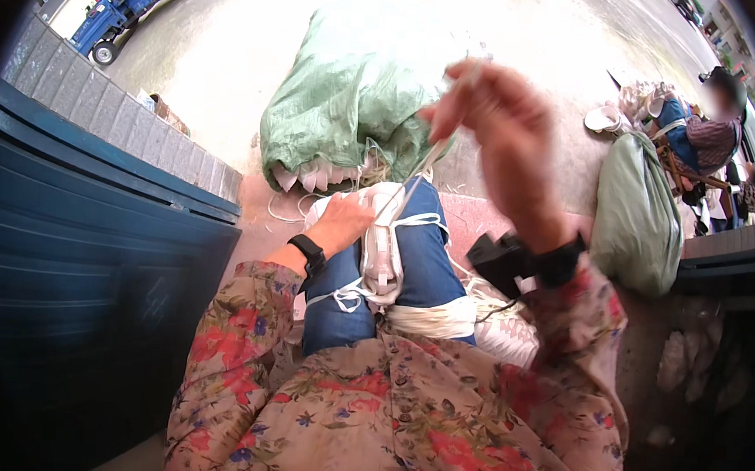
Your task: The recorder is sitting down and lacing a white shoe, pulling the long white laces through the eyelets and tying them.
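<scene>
A pale pinkish-white shoe (382, 271) lies lengthwise between my thighs. My left hand (343, 223) is closed at the shoe's far end, its fingertips partly hidden. Raised high to the right, my right hand (507, 135) is blurred by motion, with thumb and forefinger pinched on a white shoelace (424, 164). The lace runs taut, slanting down from those fingers to the shoe. White cords are tied round both my jeans legs, and a bundle of off-white laces (431, 319) lies across my right thigh.
Just beyond my knees stands a large green woven sack (343, 102), pale pieces showing at its mouth. Another green sack (637, 214) leans at right, near a seated person (715, 141). A dark blue metal door (88, 241) borders my left. A blue three-wheeled cart (127, 4) is parked far left.
</scene>
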Motion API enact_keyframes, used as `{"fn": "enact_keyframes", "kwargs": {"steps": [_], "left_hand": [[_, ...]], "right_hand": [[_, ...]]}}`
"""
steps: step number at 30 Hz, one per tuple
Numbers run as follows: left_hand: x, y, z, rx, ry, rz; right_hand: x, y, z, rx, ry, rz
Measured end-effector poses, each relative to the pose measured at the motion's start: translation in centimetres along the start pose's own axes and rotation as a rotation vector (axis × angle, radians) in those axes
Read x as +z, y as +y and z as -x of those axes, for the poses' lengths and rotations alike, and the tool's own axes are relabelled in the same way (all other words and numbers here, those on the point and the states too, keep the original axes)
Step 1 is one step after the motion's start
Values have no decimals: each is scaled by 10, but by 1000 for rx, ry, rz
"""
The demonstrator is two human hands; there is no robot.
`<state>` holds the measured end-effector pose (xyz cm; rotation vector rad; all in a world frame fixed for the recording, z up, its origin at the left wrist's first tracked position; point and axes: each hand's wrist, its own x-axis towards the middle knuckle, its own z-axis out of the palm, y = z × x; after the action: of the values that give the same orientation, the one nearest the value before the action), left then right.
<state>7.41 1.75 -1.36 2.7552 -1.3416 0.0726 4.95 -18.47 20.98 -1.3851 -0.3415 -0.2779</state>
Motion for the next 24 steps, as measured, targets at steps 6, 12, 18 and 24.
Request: {"fn": "enact_keyframes", "kwargs": {"steps": [6, 12, 18, 24], "left_hand": [[5, 8, -3, -368, -86, 295], [32, -6, 0, -522, 54, 700], [11, -7, -46, -195, -37, 772], [33, 6, -61, -36, -282, 480]], "right_hand": [[7, -115, -42, -712, 144, 17], [5, -112, -47, -697, 121, 136], [-5, -114, -48, -683, 105, 302], [-24, -118, -47, -661, 86, 476]]}}
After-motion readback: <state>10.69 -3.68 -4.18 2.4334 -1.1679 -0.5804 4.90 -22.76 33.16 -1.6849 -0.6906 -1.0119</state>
